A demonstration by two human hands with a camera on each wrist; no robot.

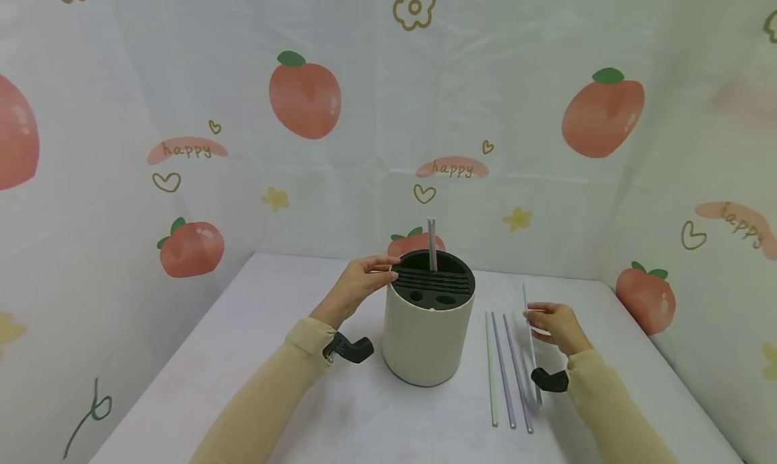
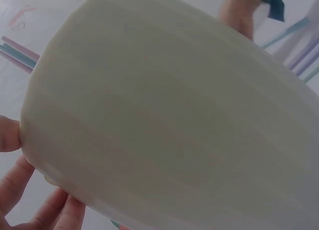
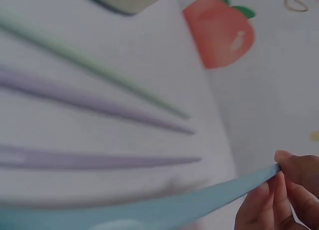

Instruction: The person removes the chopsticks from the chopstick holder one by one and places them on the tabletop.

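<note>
A cream cylindrical holder (image 1: 425, 346) with a black slotted top (image 1: 432, 281) stands upright on the table. My left hand (image 1: 355, 290) grips its upper left rim, thumb and fingertips (image 2: 70, 212) against the edge. Several thin sticks (image 1: 432, 243), pinkish and teal, rise from the large opening at the back of the top. To the right, my right hand (image 1: 557, 326) pinches a light blue stick (image 3: 149, 210) near its far end, between thumb and fingers. Left of it lie two purple sticks (image 1: 503, 369) and a green stick (image 1: 490, 369), roughly parallel on the table.
The white table (image 1: 340, 410) ends at a light backdrop (image 1: 364, 201) printed with fruit, hearts and flowers, close behind the holder. More backdrop runs along the left and right sides. Each wrist carries a black camera mount (image 1: 549, 380).
</note>
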